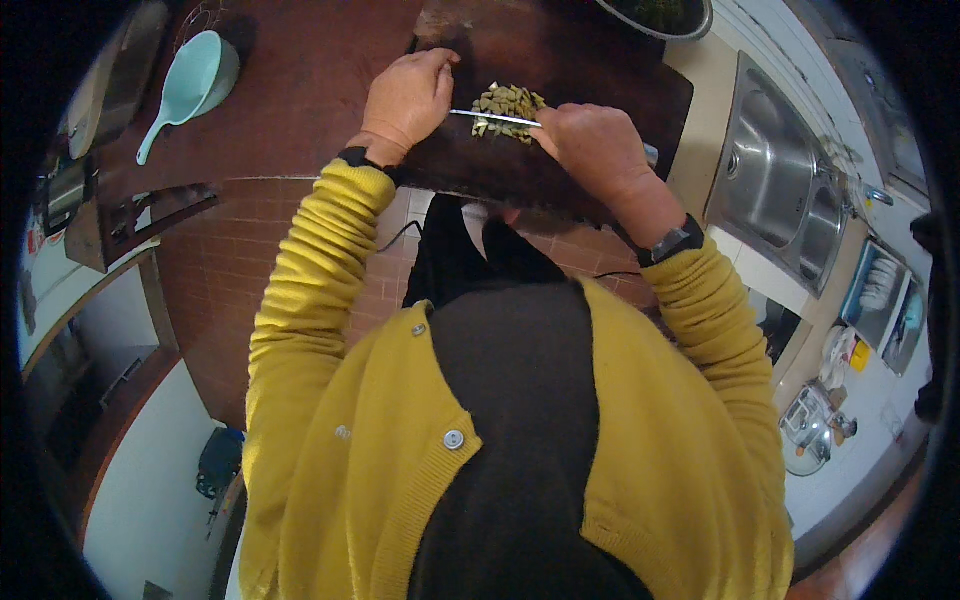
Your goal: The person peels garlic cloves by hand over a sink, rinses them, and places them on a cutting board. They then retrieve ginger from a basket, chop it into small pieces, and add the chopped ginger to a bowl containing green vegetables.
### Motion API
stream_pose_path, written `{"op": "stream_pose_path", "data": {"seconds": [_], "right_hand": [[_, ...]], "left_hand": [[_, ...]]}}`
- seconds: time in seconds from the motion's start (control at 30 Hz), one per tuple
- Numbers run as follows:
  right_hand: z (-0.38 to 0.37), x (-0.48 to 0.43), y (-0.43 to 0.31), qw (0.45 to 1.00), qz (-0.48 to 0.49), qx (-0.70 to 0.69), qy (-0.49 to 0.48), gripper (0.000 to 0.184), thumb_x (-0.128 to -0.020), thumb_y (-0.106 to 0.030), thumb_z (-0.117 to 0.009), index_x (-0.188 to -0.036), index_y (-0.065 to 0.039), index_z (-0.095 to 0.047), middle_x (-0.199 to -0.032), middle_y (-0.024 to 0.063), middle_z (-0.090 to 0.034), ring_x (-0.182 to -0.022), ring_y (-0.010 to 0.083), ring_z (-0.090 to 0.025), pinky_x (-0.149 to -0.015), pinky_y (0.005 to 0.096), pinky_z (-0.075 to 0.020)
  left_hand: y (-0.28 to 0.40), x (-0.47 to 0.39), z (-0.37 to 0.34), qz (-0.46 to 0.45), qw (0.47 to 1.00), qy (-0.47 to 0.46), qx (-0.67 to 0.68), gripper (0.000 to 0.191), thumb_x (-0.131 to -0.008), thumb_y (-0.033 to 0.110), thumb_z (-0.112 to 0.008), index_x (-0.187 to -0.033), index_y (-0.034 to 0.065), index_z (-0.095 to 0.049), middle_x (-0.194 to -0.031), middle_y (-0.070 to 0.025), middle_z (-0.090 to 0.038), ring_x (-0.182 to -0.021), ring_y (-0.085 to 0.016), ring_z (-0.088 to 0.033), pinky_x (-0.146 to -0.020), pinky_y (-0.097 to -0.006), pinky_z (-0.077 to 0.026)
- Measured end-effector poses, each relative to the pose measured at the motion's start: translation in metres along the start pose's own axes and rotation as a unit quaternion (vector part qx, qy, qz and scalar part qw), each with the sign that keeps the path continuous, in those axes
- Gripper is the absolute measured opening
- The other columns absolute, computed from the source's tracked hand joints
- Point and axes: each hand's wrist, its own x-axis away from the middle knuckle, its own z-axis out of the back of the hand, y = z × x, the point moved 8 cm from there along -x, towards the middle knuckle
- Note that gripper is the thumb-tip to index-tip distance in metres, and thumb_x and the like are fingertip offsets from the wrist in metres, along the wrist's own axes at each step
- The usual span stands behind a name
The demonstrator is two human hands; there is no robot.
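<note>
My right hand (596, 150) grips a knife, and its narrow blade (499, 117) lies edge-on across a small pile of diced green vegetable (506, 101). The handle's end (651, 154) shows beyond my palm. At the blade's far end is my left hand (411, 97), its palm turned down and its thumb side towards the pile. Whether its fingers press on the blade tip is hidden. Beneath the pile is a dark brown surface (615, 79), worn along its near edge.
A pale green plastic ladle (191, 79) lies at the left on the reddish-brown tabletop (307, 97). A round pan (679, 34) stands at the top right. On the right are a steel sink (772, 157), a dish rack (881, 289) and a glass lid (808, 431).
</note>
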Motion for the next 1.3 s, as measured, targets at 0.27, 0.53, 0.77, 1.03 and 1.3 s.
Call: {"op": "stream_pose_path", "data": {"seconds": [0.27,0.53,0.77,1.03,1.3], "right_hand": [[0.006,0.005,-0.003,0.999,0.003,0.007,0.04,0.018,-0.083,-0.029,-0.058,-0.074,-0.013,-0.059,-0.069,0.0053,-0.061,-0.064,0.0257,-0.063,-0.057,0.0373,-0.0506],[0.001,-0.021,0.026,0.999,0.008,0.028,0.03,0.018,-0.083,-0.032,-0.06,-0.079,-0.014,-0.061,-0.072,0.0047,-0.062,-0.068,0.0253,-0.063,-0.058,0.0369,-0.0499],[0.009,-0.023,0.021,0.997,0.034,0.026,0.057,0.021,-0.083,-0.034,-0.059,-0.076,-0.015,-0.06,-0.068,0.0045,-0.062,-0.068,0.0249,-0.065,-0.057,0.0366,-0.0522],[-0.001,-0.006,0.016,0.999,-0.043,0.002,0.025,0.017,-0.083,-0.029,-0.059,-0.077,-0.014,-0.061,-0.071,0.006,-0.064,-0.07,0.026,-0.066,-0.058,0.0368,-0.0529],[-0.002,-0.002,0.008,0.998,-0.044,0.023,0.036,0.017,-0.082,-0.027,-0.061,-0.074,-0.013,-0.058,-0.067,0.0054,-0.06,-0.062,0.0263,-0.063,-0.054,0.0367,-0.0513]], "left_hand": [[0.014,0.002,0.006,-0.03,0.999,0.027,-0.021,0.023,-0.085,0.018,-0.05,-0.1,0.0085,-0.064,-0.091,-0.015,-0.066,-0.087,-0.033,-0.061,-0.076,-0.0428,-0.05],[0.003,-0.023,-0.015,0.011,0.998,-0.004,-0.065,0.025,-0.088,0.023,-0.048,-0.103,0.0101,-0.064,-0.093,-0.0157,-0.065,-0.088,-0.035,-0.062,-0.074,-0.0442,-0.05],[-0.008,-0.026,-0.007,0.028,1.0,-0.005,-0.013,0.022,-0.085,0.022,-0.049,-0.095,0.0097,-0.064,-0.093,-0.0134,-0.066,-0.086,-0.034,-0.062,-0.075,-0.0443,-0.051],[0.008,-0.02,-0.018,-0.022,0.998,-0.031,-0.045,0.025,-0.089,0.022,-0.047,-0.104,0.011,-0.064,-0.096,-0.0165,-0.065,-0.088,-0.036,-0.061,-0.075,-0.0435,-0.05],[0.0,-0.02,-0.012,-0.02,0.999,-0.046,-0.003,0.026,-0.084,0.022,-0.048,-0.1,0.0081,-0.064,-0.093,-0.0146,-0.066,-0.087,-0.034,-0.062,-0.076,-0.0433,-0.051]]}}
